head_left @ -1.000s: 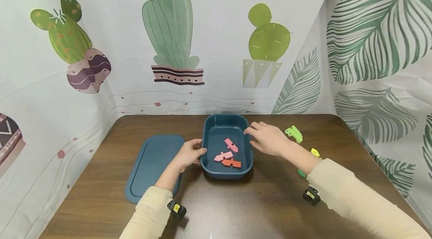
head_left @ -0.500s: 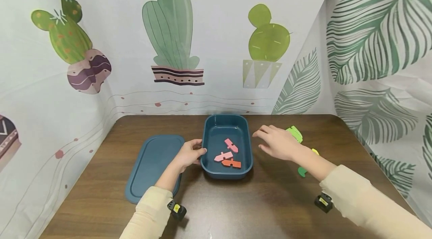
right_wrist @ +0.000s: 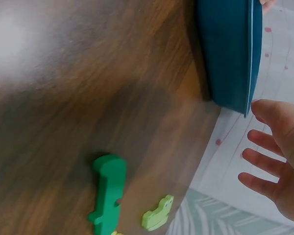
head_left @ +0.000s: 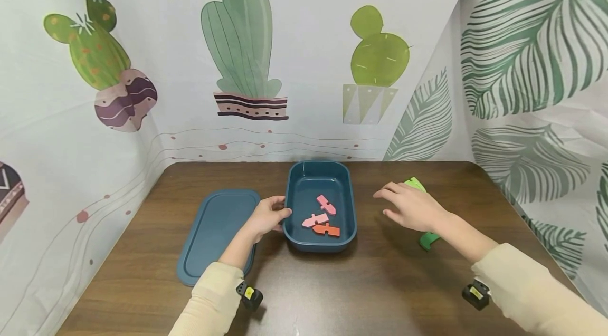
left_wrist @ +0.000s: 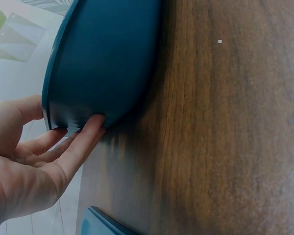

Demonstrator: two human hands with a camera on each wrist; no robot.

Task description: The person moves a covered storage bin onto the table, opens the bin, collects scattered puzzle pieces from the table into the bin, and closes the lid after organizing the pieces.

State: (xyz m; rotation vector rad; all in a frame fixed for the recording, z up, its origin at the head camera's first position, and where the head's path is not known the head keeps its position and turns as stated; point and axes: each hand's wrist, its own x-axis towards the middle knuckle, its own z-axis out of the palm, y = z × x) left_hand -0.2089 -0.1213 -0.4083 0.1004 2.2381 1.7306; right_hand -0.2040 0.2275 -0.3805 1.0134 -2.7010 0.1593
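A deep blue rectangular container [head_left: 299,241] stands upright on the table. My left hand [head_left: 267,218] grips its left wall; in the left wrist view the thumb lies over the rim and the fingers press the outside of the blue wall [left_wrist: 103,58]. Inside lie two pink notched pieces [head_left: 315,220] and an orange-red one [head_left: 326,229]. To the right of the container my right hand [head_left: 412,206] hovers with fingers spread, holding nothing. Below it in the right wrist view are a dark green notched piece [right_wrist: 109,193] and a light green animal-shaped piece [right_wrist: 158,213].
A flat blue lid [head_left: 216,233] lies on the wooden table [head_left: 304,294] left of the container. A patterned cloth [head_left: 309,61] hangs behind the table. A bit of something yellow [right_wrist: 116,233] shows beside the dark green piece; the right arm hides it in the head view.
My right hand has moved away from the container's right rim, rightward over the table toward the green pieces. The left hand, the container and the pieces inside have stayed put.
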